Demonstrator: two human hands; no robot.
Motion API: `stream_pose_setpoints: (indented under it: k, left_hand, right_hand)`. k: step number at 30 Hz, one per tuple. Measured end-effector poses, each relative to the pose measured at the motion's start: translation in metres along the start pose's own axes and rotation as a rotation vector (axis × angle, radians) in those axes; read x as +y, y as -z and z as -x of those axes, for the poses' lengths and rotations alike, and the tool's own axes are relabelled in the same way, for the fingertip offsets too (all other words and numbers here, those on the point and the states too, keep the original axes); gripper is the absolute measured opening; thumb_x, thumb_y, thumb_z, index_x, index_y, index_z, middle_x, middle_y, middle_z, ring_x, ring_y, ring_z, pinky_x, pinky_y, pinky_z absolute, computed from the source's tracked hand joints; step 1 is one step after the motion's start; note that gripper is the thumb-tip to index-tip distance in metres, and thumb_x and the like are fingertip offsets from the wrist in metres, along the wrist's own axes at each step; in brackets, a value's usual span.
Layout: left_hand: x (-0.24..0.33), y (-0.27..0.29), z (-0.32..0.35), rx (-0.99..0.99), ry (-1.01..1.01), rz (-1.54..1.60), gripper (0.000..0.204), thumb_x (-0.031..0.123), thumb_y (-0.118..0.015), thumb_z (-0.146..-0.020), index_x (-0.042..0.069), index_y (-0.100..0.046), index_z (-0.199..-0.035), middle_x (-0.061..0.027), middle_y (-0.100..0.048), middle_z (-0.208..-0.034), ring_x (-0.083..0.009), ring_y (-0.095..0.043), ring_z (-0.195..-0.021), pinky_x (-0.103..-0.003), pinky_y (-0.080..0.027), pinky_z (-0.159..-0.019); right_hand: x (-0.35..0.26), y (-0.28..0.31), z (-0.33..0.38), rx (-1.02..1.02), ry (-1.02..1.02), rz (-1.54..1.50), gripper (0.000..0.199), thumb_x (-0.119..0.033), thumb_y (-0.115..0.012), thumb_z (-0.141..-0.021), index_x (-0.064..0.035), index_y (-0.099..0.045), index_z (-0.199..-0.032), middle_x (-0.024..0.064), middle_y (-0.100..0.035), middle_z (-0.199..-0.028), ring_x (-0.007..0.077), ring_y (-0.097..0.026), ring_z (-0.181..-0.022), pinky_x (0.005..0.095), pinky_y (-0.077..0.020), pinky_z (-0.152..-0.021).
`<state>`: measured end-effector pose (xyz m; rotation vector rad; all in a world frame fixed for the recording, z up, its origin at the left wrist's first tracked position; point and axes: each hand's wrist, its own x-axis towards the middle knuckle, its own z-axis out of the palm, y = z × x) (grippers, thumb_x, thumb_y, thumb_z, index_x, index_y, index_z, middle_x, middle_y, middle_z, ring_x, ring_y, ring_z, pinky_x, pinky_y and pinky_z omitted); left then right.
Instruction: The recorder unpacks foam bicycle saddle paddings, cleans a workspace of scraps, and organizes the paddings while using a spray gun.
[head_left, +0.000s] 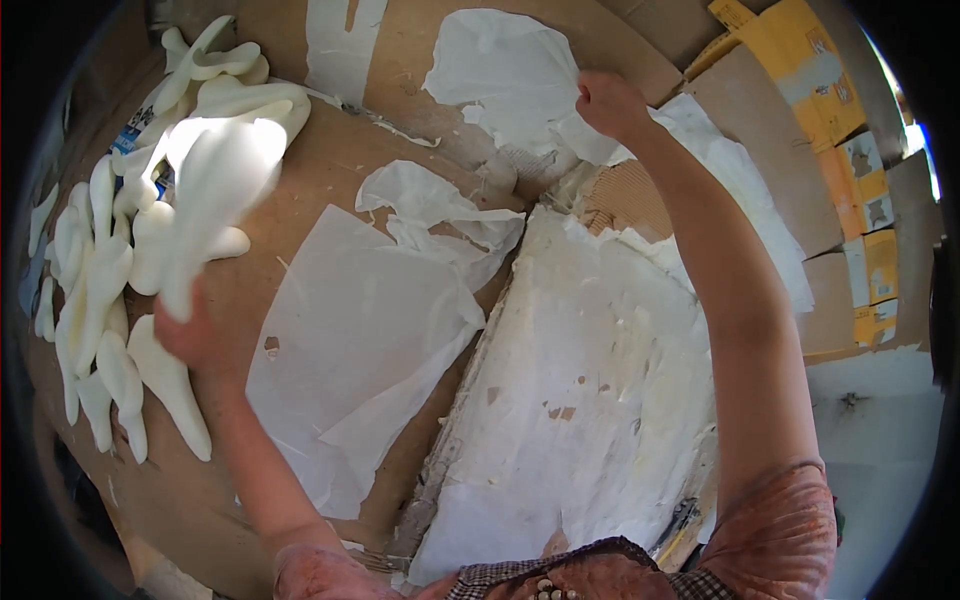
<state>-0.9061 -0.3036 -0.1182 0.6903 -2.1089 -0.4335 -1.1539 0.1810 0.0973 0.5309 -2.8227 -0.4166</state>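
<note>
My left hand (190, 325), smeared by motion, is closed around the narrow end of a smooth cream-white club-shaped piece (225, 185). The piece stands out blurred over a heap of similar cream-white pieces (105, 270), rounded and elongated, at the left. Farther off and to the right, my right hand (610, 103) is closed in a fist at the edge of a thin white sheet (505, 70). The sheet's crumpled lower part lies near a worn, white-coated board (570, 400) in front of me. Its fingertips' grip is partly hidden.
Another thin white sheet (350, 350), creased and torn at one edge, lies on the brown cardboard (330, 165) between heap and board. Yellow printed cardboard (820, 80) lines the far right. Beneath my right arm, bare ridged cardboard (625, 200) shows at the board's far end.
</note>
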Motion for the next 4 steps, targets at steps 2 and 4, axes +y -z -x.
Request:
stream_pose_setpoints:
  k: [2,4]
  left_hand:
    - [-0.015,0.007,-0.016,0.019,0.46,0.044,0.044,0.034,-0.07,-0.077,-0.002,-0.061,-0.102,-0.014,-0.065,-0.095,-0.0287,-0.062,-0.084,-0.039,-0.049,-0.075]
    - [-0.111,0.016,-0.047,-0.316,0.758,0.748,0.061,0.038,-0.072,-0.074,0.001,-0.054,-0.119,-0.0126,-0.062,-0.106,-0.0288,-0.06,-0.093,-0.037,-0.046,-0.087]
  right_hand:
    - [-0.003,0.003,0.004,-0.055,-0.007,-0.004,0.015,-0.018,-0.053,-0.074,-0.0071,-0.059,-0.083,0.0147,-0.063,-0.085,0.031,-0.06,-0.083,0.0414,-0.0479,-0.073]
    - [-0.006,0.007,0.0,-0.089,0.017,-0.011,0.021,-0.019,-0.053,-0.073,-0.007,-0.063,-0.087,0.0161,-0.064,-0.092,0.0282,-0.061,-0.093,0.041,-0.0472,-0.081]
